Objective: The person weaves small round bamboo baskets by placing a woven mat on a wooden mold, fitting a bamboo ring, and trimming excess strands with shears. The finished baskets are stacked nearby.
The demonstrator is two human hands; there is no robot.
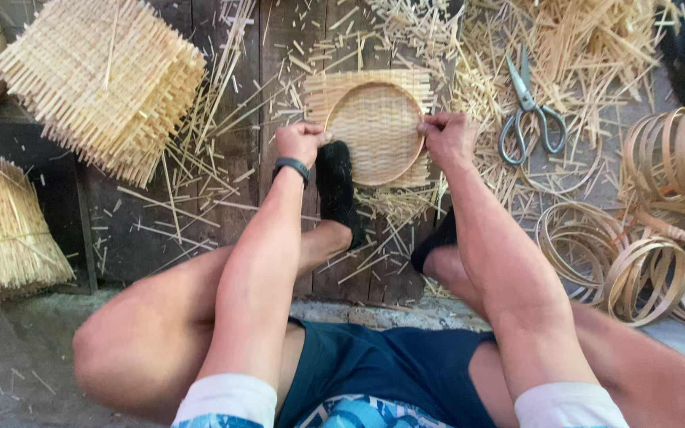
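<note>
While the person sits on the ground with knees spread, both hands work at a round woven bamboo tray [376, 132] lying on dark wooden floorboards [160, 230] between the feet.

Item, left hand [299, 143]: clenched at the tray's left rim, fingers curled tight on the edge; a dark band [291, 166] circles the wrist.

Item, right hand [445, 136]: fingers pinched on the right rim of the tray, thumb side toward the weave.

Item, tray: shallow, circular hoop set into a square woven mat whose corners stick out beyond the hoop at top and bottom; the left foot in a black sock [336, 186] rests on its lower left edge, the other black-socked foot [436, 238] lies just below its lower right.

Item, scissors [529, 111]: metal, grey handles, lying slightly parted on straw to the right of the tray, near the right hand but apart from it.

Item, stack of square woven mats [105, 75]: upper left, well apart from the hands.

Item, bundle of split bamboo strips [1, 230]: far left, on a dark low surface.

Item, coiled bamboo hoops [660, 230]: many, heaped at right, some overlapping.

Item, loose bamboo offcuts [580, 40]: scattered thickly over the boards, densest at top right.

Item, clothing: dark shorts [382, 372], white sleeve cuffs at the lower edge.
</note>
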